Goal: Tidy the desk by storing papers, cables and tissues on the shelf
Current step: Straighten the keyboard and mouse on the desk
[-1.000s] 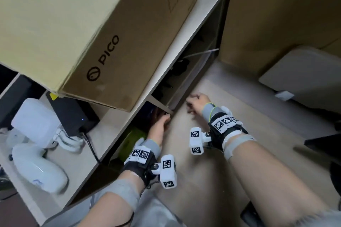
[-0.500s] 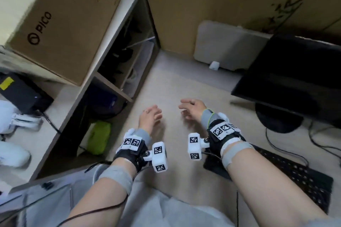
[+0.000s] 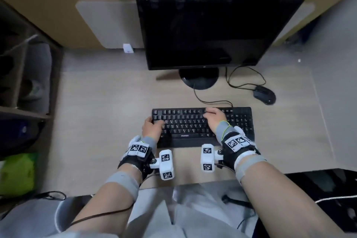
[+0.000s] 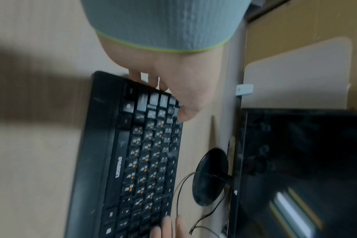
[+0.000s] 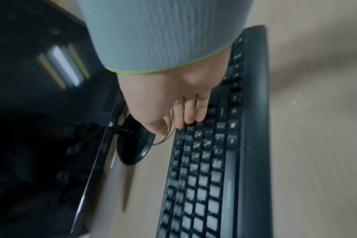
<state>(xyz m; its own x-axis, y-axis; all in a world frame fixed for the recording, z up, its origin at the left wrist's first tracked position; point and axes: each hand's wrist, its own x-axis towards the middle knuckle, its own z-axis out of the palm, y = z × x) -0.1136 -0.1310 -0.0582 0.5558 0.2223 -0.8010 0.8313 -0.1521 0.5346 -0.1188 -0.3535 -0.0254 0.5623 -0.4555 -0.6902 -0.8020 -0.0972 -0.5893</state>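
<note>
Both my hands lie on a black keyboard (image 3: pixel 185 125) in the middle of the desk (image 3: pixel 100 114). My left hand (image 3: pixel 154 124) rests on the keys at the keyboard's left end, fingers loosely bent, holding nothing. My right hand (image 3: pixel 213 117) lies flat on the keys right of centre, fingers straight. The left wrist view shows my left hand (image 4: pixel 173 90) at the end of the keyboard (image 4: pixel 145 161). In the right wrist view my right hand (image 5: pixel 173 104) touches the upper key rows (image 5: pixel 204 161). The shelf (image 3: pixel 23 114) stands at the far left, with a green pack (image 3: pixel 17 174) in a lower compartment.
A dark monitor (image 3: pixel 208 31) stands behind the keyboard. A black mouse (image 3: pixel 264 94) lies to the right, and thin cables (image 3: pixel 210 101) run across the desk between them. A pale board (image 3: pixel 108 23) leans against the cardboard wall at the back left.
The view has swung right, from the shelf to the desk's middle. Both hands have moved from the bare desk beside the shelf onto the keyboard.
</note>
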